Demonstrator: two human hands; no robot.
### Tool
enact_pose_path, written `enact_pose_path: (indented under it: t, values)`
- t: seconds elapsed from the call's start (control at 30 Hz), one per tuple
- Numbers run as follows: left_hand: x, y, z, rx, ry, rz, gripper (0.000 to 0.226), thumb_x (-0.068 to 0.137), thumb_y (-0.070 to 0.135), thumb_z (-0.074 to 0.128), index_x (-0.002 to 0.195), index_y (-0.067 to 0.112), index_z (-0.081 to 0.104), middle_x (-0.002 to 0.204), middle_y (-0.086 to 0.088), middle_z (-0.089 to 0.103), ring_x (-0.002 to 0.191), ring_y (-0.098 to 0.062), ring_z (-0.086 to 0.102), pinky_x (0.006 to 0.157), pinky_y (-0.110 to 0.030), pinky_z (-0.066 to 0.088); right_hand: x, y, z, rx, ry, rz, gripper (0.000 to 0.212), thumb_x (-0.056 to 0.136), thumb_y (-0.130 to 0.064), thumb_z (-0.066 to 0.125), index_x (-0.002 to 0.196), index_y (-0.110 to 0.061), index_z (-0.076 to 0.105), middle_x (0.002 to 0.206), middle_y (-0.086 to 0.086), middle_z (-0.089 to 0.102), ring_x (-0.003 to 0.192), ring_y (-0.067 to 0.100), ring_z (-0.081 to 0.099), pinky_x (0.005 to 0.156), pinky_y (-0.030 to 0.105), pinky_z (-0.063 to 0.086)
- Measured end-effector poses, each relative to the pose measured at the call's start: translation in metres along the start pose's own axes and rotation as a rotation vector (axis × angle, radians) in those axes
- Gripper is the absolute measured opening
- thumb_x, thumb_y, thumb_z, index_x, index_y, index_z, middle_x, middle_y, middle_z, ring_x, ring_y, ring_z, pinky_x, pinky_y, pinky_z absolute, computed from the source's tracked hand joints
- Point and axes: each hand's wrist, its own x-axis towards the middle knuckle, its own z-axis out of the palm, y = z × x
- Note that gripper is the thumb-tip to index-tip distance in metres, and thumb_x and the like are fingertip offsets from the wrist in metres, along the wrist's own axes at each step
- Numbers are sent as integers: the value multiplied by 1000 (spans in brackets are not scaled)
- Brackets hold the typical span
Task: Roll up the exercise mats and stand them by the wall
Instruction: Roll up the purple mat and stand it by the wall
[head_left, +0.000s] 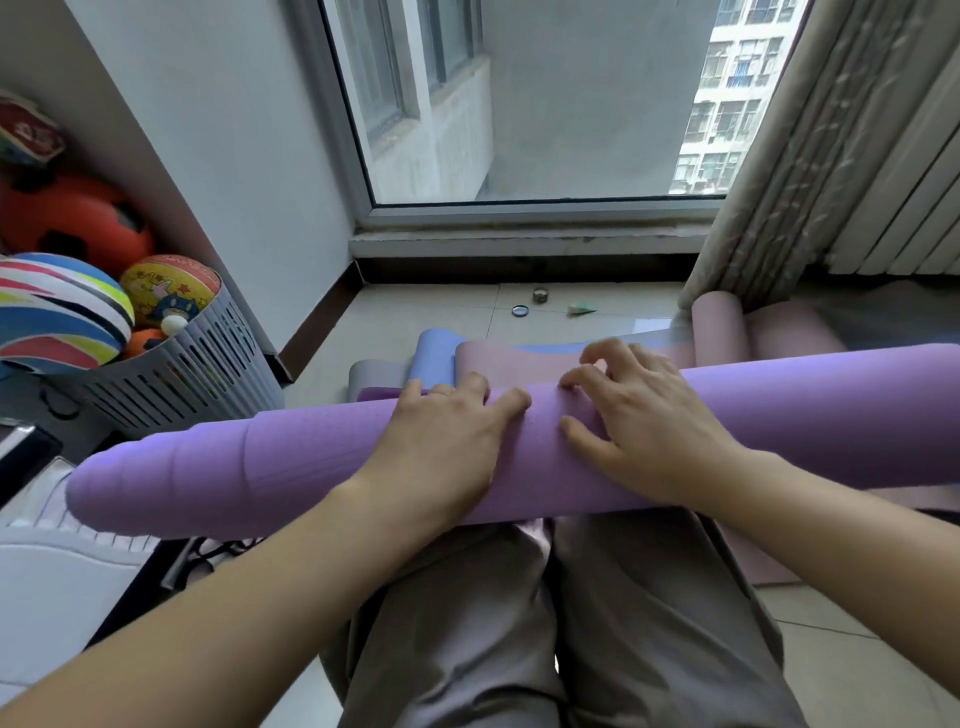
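Observation:
A purple exercise mat (270, 462), rolled into a thick tube, lies crosswise over my knees, left end telescoped outward. My left hand (447, 441) presses palm-down on top of the roll near its middle. My right hand (634, 421) rests beside it, fingers bent and spread on the roll's far side. Beyond the roll, a pink mat (519, 361), a blue mat (436, 353) and a grey mat (371, 376) lie flat and overlapped on the floor. A rolled pink mat (719, 325) sits near the curtain.
A grey slatted basket (182, 374) full of balls stands at the left by the white wall (234, 156). The window (519, 104) is straight ahead, a curtain (789, 156) and radiator (909, 208) at right. Small items (540, 296) lie on the tiles.

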Motion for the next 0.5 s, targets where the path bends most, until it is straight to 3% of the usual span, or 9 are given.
enact_pose_path:
  t: [0.1, 0.2, 0.3, 0.4, 0.5]
  values:
    - [14, -2, -3, -91, -11, -45, 34, 99, 32, 30, 132, 28, 40, 133, -3, 44, 112, -29, 50, 104, -48, 30, 7, 3, 10, 11, 131, 35, 42, 82, -46, 39, 99, -13, 58, 97, 7, 56, 81, 29, 56, 81, 36, 37]
    - [29, 2, -4, -48, 14, -54, 39, 100, 38, 29, 128, 17, 47, 137, -6, 37, 121, -28, 40, 98, -43, 32, 18, 7, 20, 10, 126, 61, 37, 85, -43, 35, 91, -14, 57, 88, 5, 59, 80, 31, 55, 89, 37, 30]
    - [46, 9, 1, -115, -12, -87, 48, 98, 44, 29, 132, 12, 43, 133, -10, 41, 122, -30, 37, 94, -41, 36, 24, 11, 25, 38, 49, 117, 54, 84, -49, 24, 102, -16, 62, 100, 4, 65, 100, 30, 53, 103, 44, 29]
    - [70, 8, 5, -205, -102, -141, 50, 97, 51, 27, 140, 27, 35, 137, -11, 40, 127, -34, 35, 99, -45, 37, 30, 13, 27, 54, -46, 168, 76, 76, -58, 10, 124, -22, 58, 127, -1, 60, 122, 23, 44, 114, 42, 16]
    - [91, 3, 11, -199, -196, -180, 49, 97, 52, 23, 141, 34, 36, 141, -13, 37, 129, -35, 33, 103, -53, 35, 29, 18, 34, 183, 29, 300, 66, 78, -56, 29, 126, -23, 58, 141, 1, 50, 131, 22, 39, 116, 40, 12]
